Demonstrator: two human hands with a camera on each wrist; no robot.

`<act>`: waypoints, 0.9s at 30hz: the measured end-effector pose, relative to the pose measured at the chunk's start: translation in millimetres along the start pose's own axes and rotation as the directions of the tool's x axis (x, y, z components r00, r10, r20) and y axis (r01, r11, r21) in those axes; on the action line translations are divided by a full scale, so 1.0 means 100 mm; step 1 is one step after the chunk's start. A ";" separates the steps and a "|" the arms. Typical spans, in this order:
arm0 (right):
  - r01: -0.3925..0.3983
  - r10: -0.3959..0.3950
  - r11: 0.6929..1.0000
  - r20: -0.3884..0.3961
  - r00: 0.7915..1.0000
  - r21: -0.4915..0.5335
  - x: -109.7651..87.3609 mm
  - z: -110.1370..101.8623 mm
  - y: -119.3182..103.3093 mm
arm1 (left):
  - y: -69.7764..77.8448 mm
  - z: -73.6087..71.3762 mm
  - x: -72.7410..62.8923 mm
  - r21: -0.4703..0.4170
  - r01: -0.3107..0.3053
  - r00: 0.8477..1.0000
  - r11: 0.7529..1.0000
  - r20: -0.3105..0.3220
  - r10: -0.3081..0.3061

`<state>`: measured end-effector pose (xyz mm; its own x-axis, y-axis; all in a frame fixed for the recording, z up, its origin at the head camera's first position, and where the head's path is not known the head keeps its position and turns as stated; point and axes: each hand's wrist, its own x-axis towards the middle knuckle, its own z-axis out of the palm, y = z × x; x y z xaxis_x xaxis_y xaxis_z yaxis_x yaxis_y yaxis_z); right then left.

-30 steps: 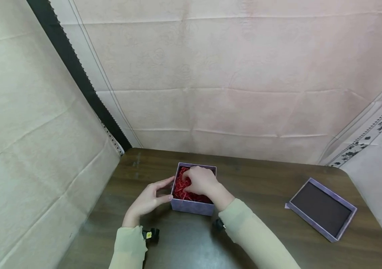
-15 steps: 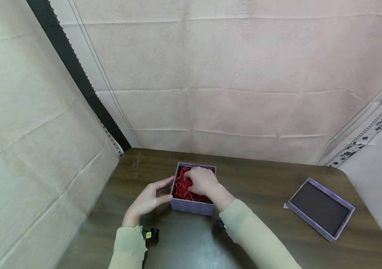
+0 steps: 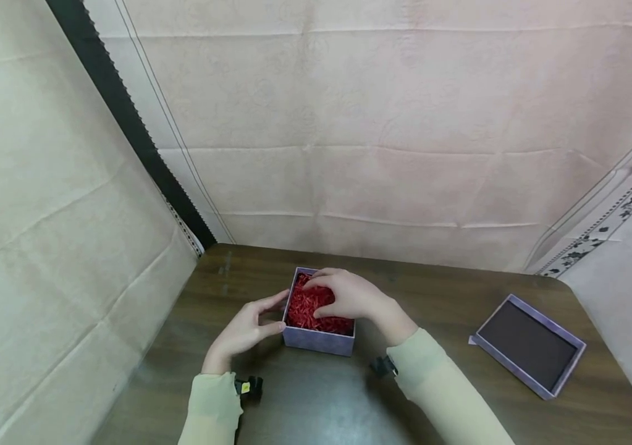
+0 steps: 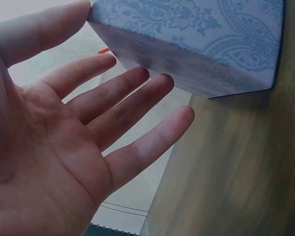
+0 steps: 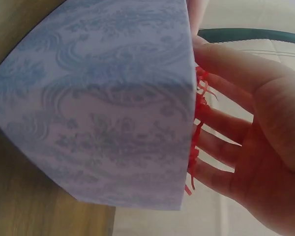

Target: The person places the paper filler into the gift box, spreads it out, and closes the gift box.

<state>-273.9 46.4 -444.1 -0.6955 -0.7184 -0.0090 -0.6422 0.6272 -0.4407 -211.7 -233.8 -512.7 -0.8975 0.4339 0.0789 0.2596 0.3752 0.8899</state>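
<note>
A patterned lavender box (image 3: 318,341) without its lid stands on the table, filled with red shredded paper (image 3: 303,309). My left hand (image 3: 244,330) is at the box's left side, thumb near the front corner. In the left wrist view its fingers (image 4: 137,152) are spread and fairly straight beside the box wall (image 4: 187,29). Over the filling is my right hand (image 3: 354,298), its fingers spread and reaching over the right side of the rim. The right wrist view shows red strands (image 5: 199,105) sticking up at the rim around those fingers; the fingertips are hidden behind the box.
The matching lid (image 3: 532,346), dark inside and lying inside up, rests on the right of the brown wooden table (image 3: 304,408). Pale cloth (image 3: 382,123) hangs behind the table and at both sides.
My right hand has drawn back to the right and its fingers have spread, uncovering more of the red shredded paper. The left hand and box stay almost where they were.
</note>
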 end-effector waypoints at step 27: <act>-0.064 0.081 0.992 0.158 0.984 -0.107 -0.07 -0.08 0.02 | 0.03 0.00 0.01 -0.015 0.000 1.000 1.000 0.004 0.000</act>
<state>-272.9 55.2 -438.2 -0.6854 -0.7039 -0.1867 -0.6270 0.7008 -0.3402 -211.7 -232.6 -510.2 -0.8961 0.4371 0.0770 0.2539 0.3626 0.8967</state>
